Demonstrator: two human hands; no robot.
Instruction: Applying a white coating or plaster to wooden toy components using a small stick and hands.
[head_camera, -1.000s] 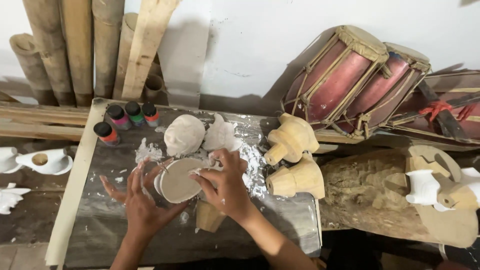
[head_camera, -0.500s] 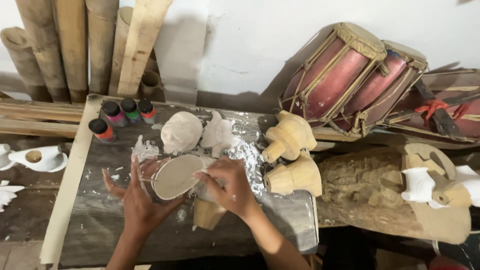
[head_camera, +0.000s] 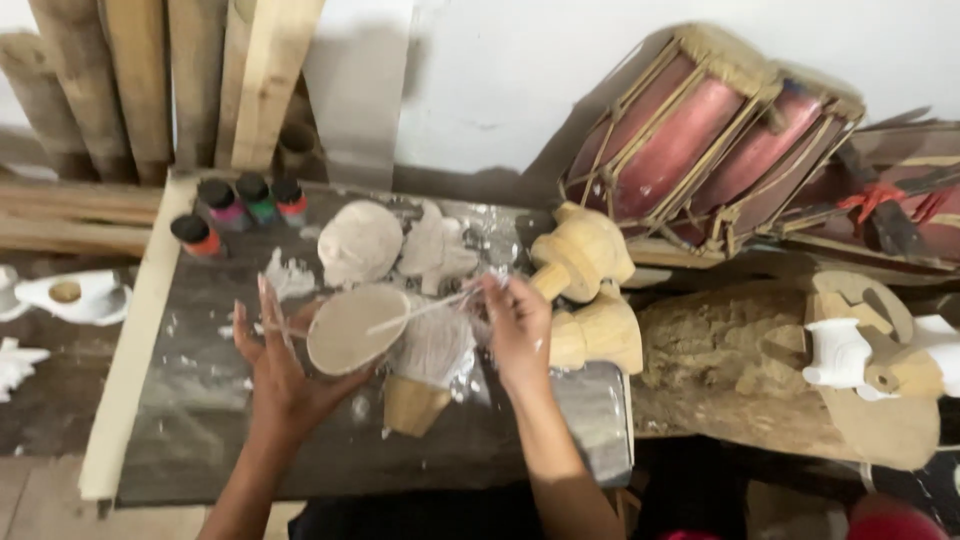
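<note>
My left hand (head_camera: 278, 372) cradles a round, tan, shallow disc (head_camera: 355, 328) from below, fingers spread along its left rim. My right hand (head_camera: 517, 328) is just right of the disc and pinches a thin pale stick (head_camera: 425, 309). The stick's far end lies across the disc's face. Under the two hands stands a small tan wooden cup (head_camera: 412, 404) with a whitish lump in clear plastic (head_camera: 436, 346) on top of it. All of this is over a grey board covered with a plastic sheet (head_camera: 200, 430).
Several small paint bottles (head_camera: 236, 206) stand at the board's back left, with two white plaster pieces (head_camera: 360, 242) behind the disc. Carved wooden figures (head_camera: 588, 252) sit to the right. Red drums (head_camera: 700, 125) and bamboo poles (head_camera: 100, 80) lean on the wall. A white figure (head_camera: 838, 355) lies far right.
My right hand has drawn off the disc to the right, and the thin stick now shows between it and the disc. The disc has tilted and risen slightly in my left hand.
</note>
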